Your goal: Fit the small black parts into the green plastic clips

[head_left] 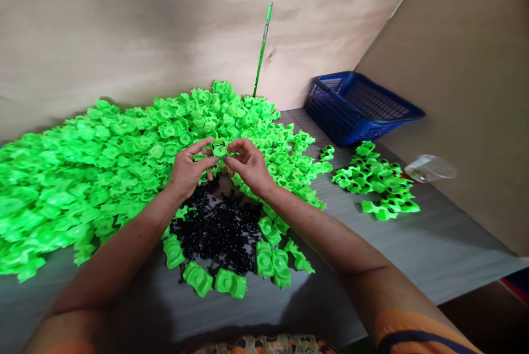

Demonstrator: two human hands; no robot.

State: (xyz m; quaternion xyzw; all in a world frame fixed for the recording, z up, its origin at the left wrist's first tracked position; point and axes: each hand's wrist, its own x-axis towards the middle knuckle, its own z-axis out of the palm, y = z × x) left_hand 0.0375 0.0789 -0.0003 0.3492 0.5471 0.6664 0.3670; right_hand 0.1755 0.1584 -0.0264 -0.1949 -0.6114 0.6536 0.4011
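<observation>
Head view: hands (219,164) (green part (219,148) half-hidden)

left hand (188,169) + right hand (247,164): pinching green part (219,148) | below: black pieces (219,230) | right: blue basket (357,105)

Plywood walls (124,29) meeting in a corner, grey table (446,244), soft light

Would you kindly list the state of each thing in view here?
Left hand: pinching the green piece.
Right hand: pinching the same piece.
Green piece: held up between both hands.
Big green heap: loose on the table.
Black parts: piled below the hands.
Small green pile: apart, right.
Blue basket: tilted against the wall.
</observation>
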